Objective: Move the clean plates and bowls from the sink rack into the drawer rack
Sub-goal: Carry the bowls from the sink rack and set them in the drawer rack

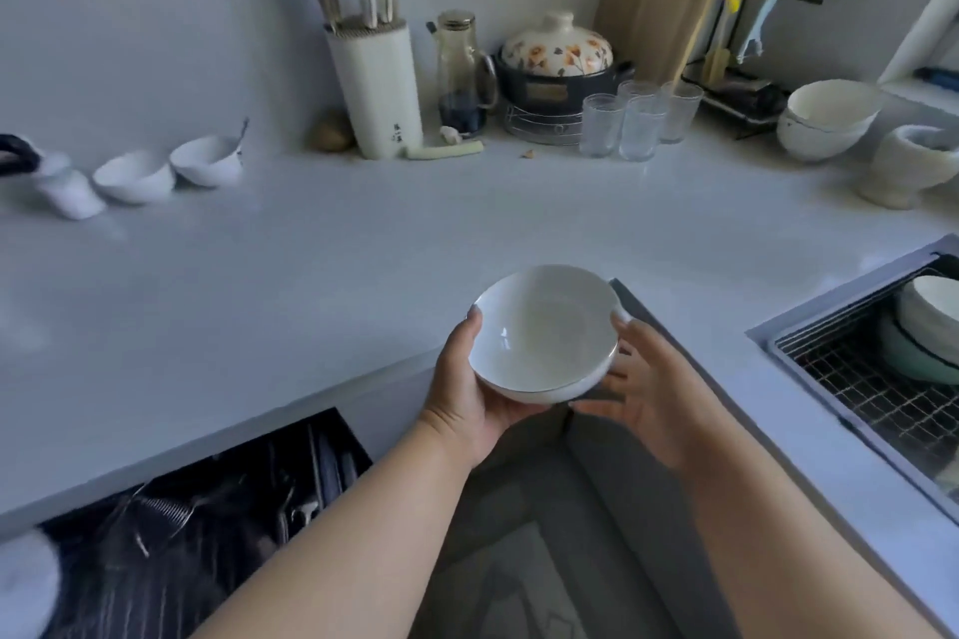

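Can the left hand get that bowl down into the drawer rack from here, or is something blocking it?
Probably yes. The left hand grips the bowl above the counter edge, and the drawer rack stands open below-left with nothing between.

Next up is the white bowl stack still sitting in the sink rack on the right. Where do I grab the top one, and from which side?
Grip the top white bowl by its upper rim, coming from above and the left. It leans on edge over the green bowl, its right side is out of frame, and the sink rack is open on the left.
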Demonstrator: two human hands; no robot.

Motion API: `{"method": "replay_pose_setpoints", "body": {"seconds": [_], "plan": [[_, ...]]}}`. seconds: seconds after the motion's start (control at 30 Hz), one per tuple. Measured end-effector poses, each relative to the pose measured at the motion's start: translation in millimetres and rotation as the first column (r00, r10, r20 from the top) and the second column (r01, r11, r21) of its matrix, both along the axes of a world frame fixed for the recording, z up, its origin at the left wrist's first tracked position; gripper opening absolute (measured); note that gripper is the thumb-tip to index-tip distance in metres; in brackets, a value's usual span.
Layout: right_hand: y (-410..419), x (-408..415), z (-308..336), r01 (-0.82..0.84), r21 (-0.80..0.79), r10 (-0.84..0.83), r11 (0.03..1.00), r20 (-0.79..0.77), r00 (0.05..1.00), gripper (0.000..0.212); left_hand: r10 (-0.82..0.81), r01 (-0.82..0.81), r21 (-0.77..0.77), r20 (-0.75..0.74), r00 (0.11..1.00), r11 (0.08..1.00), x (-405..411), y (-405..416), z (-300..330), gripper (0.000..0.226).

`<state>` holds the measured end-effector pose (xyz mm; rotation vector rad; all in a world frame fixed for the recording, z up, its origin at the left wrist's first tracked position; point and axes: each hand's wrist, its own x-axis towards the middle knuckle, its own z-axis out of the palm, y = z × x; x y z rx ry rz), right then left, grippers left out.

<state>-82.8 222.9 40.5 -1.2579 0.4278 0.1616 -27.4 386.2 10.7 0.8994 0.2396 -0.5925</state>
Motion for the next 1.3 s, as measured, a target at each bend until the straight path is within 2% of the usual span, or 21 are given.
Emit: {"method": "replay_pose_setpoints", "body": {"seconds": [0.13, 0.3, 0.4, 0.5, 0.57, 0.63, 0.73, 0.8, 0.87, 0.93, 1.0, 1.1, 1.17, 1.3], "plan": [[68, 3, -4, -0.12, 0.049, 0.121, 0.992, -0.02, 0.992, 0.05, 0.111, -0.107, 0.099, -0.044, 0.993, 0.989, -13, 79, -13, 0.058], [163, 1, -13, -0.203, 0.039, 0.206, 0.978, -0.088, 0.975, 0.048, 0.202, -0.188, 0.252, -0.03, 0.979, 0.949, -41, 176, -19, 0.047], [217, -2, -24, -0.265, -0.018, 0.261, 0.964, -0.129, 0.957, 0.031, 0.288, -0.257, 0.411, -0.013, 0.958, 0.874, -61, 232, -31, 0.044], [268, -6, -38, -0.327, -0.094, 0.308, 0.94, -0.175, 0.935, 0.023, 0.354, -0.298, 0.542, 0.002, 0.935, 0.786, -81, 290, -41, 0.046], [300, -11, -47, -0.375, -0.128, 0.344, 0.918, -0.21, 0.915, 0.022, 0.389, -0.315, 0.631, 0.024, 0.921, 0.708, -97, 329, -47, 0.048], [329, -17, -57, -0.417, -0.154, 0.374, 0.896, -0.245, 0.895, 0.021, 0.38, -0.301, 0.755, 0.074, 0.922, 0.583, -110, 368, -57, 0.051], [372, -28, -72, -0.485, -0.183, 0.431, 0.855, -0.271, 0.861, 0.014, 0.262, -0.217, 0.932, 0.14, 0.955, 0.292, -134, 422, -71, 0.047], [397, -33, -83, -0.524, -0.208, 0.458, 0.826, -0.296, 0.839, 0.014, 0.216, -0.199, 0.971, 0.168, 0.962, 0.129, -150, 457, -82, 0.046], [423, -38, -94, -0.565, -0.231, 0.487, 0.792, -0.318, 0.813, 0.023, 0.181, -0.127, 0.991, 0.131, 0.975, -0.035, -166, 491, -98, 0.05], [447, -42, -106, -0.597, -0.25, 0.502, 0.762, -0.355, 0.789, 0.048, 0.11, 0.003, 0.981, 0.018, 0.994, -0.191, -180, 519, -113, 0.056], [469, -45, -119, -0.623, -0.268, 0.508, 0.735, -0.392, 0.767, 0.063, 0.074, 0.089, 0.958, -0.071, 0.995, -0.272, -195, 541, -122, 0.059], [500, -49, -137, -0.657, -0.315, 0.522, 0.685, -0.416, 0.744, 0.064, 0.033, 0.138, 0.918, -0.135, 0.99, -0.373, -210, 564, -130, 0.065], [520, -52, -150, -0.688, -0.361, 0.53, 0.63, -0.447, 0.72, 0.069, -0.002, 0.125, 0.909, -0.137, 0.991, -0.397, -214, 571, -133, 0.068], [553, -56, -180, -0.748, -0.453, 0.518, 0.485, -0.54, 0.663, 0.065, -0.028, 0.03, 0.921, -0.045, 0.999, -0.388, -216, 572, -134, 0.071]]}}
